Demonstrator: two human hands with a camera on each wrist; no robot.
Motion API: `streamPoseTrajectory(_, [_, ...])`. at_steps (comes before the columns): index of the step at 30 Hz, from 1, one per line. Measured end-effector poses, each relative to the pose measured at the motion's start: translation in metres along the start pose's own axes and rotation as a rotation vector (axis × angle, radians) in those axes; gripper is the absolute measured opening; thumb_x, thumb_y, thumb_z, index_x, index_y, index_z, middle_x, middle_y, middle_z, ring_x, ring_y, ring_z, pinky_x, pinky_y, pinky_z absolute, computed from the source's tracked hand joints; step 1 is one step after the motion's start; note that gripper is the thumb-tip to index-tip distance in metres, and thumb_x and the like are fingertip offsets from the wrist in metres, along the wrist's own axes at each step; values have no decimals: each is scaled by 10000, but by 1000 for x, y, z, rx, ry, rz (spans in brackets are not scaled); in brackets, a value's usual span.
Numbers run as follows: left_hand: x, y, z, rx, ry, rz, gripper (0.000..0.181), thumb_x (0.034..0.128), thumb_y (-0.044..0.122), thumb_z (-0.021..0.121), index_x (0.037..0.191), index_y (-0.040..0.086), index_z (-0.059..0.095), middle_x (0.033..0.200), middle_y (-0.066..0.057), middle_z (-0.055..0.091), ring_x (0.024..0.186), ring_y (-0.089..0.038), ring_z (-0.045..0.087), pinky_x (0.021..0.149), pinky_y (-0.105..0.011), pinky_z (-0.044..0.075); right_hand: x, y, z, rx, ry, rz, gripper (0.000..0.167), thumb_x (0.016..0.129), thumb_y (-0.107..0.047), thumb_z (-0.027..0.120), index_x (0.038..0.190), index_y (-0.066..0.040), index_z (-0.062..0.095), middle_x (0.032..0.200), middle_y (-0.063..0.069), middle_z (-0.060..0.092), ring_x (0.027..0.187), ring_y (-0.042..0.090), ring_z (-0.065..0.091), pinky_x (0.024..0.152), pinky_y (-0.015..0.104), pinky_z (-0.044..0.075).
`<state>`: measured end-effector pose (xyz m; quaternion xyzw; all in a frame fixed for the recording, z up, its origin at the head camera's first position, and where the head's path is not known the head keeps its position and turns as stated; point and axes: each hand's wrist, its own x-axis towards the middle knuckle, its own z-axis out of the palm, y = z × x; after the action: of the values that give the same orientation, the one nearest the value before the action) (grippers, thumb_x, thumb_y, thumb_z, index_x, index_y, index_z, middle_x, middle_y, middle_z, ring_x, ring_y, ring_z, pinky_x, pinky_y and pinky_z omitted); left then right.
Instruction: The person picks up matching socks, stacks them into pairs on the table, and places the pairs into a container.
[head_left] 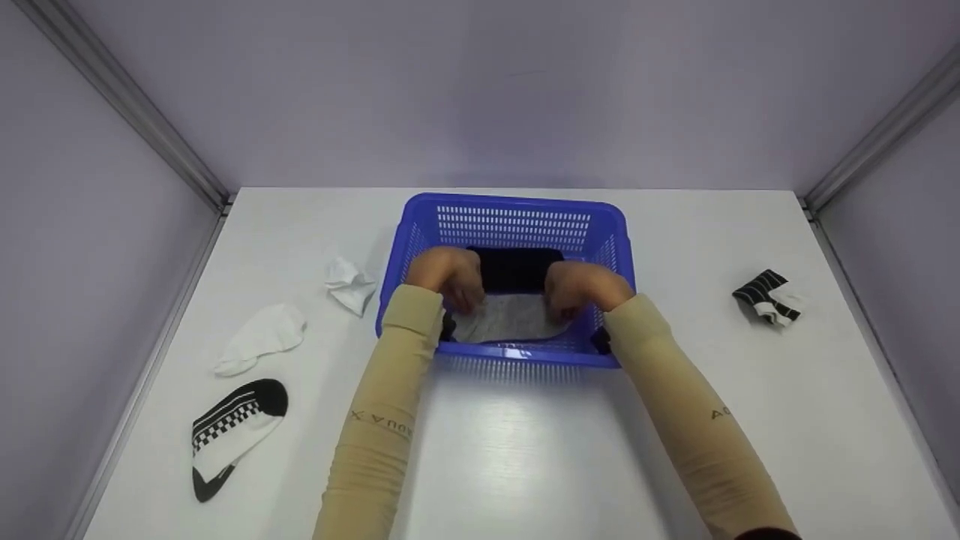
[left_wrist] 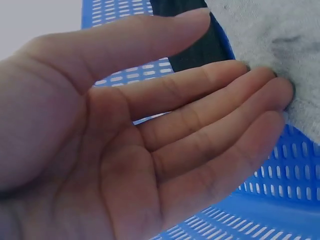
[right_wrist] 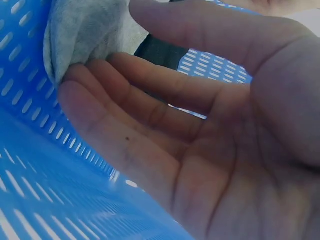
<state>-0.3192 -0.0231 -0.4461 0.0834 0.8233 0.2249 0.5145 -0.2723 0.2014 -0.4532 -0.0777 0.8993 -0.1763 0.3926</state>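
Note:
Inside the blue basket (head_left: 517, 201), a light grey sock (head_left: 511, 318) lies flat in front of a black folded item (head_left: 517, 270). My left hand (head_left: 452, 274) touches the grey sock's left end. In the left wrist view, the fingertips of my left hand (left_wrist: 170, 120) rest at the edge of the grey cloth (left_wrist: 280, 45), fingers extended and thumb apart. My right hand (head_left: 583, 286) is at the sock's right end. The right wrist view has my right hand (right_wrist: 190, 115) with gently bent fingers touching the grey cloth (right_wrist: 90, 32), thumb apart.
A crumpled white item (head_left: 349, 285), a white sock (head_left: 262, 337) and a black-and-white checkered sock (head_left: 238, 431) lie left of the basket. On the right is a black-and-white striped bundle (head_left: 769, 298). Dark items partly show at the basket's front corners. Walls enclose the white table (head_left: 517, 450).

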Motion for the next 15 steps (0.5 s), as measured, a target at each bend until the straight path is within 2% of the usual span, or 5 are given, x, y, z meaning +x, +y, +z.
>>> streamPoseTrajectory(5, [-7, 7, 3, 106, 57, 41, 254, 999, 130, 629, 1171, -27, 729, 1130, -151, 748, 990, -254, 714, 933, -383, 605, -9, 1, -1, 7, 17, -55, 365, 897, -198, 812, 1205, -24, 722, 1090, 122, 716, 948, 237, 654, 934, 449, 601])
streamPoseTrajectory(8, [-16, 14, 8, 197, 139, 131, 175, 1023, 173, 621, 976, 26, 703, 866, -52, 645, 753, -167, 590, 725, -323, 529, -20, 4, -4, 0, 82, -101, 422, 918, -181, 767, 1294, -10, 682, 1179, 150, 707, 983, 263, 647, 909, 439, 596])
streamPoseTrajectory(10, [-21, 19, 12, 234, 192, 203, 241, 1042, 210, 617, 847, 70, 647, 727, 8, 528, 639, -123, 491, 632, -304, 441, -28, 7, -7, -5, 142, -142, 427, 933, -165, 733, 1319, 6, 667, 1206, 167, 709, 994, 282, 648, 904, 448, 593])
streamPoseTrajectory(13, [-31, 28, 17, 271, 246, 285, 362, 1057, 241, 606, 723, 123, 533, 627, 43, 388, 557, -107, 377, 569, -296, 351, -43, 13, -12, 2, 222, -215, 409, 954, -171, 708, 1314, 19, 669, 1227, 179, 719, 1040, 302, 661, 939, 477, 586])
streamPoseTrajectory(15, [-39, 34, 22, 303, 293, 339, 351, 1058, 251, 606, 731, 127, 572, 646, 41, 408, 578, -118, 392, 580, -299, 353, -54, 18, -15, 22, 253, -266, 409, 966, -193, 711, 1311, 23, 666, 1245, 200, 723, 1086, 332, 687, 973, 519, 582])
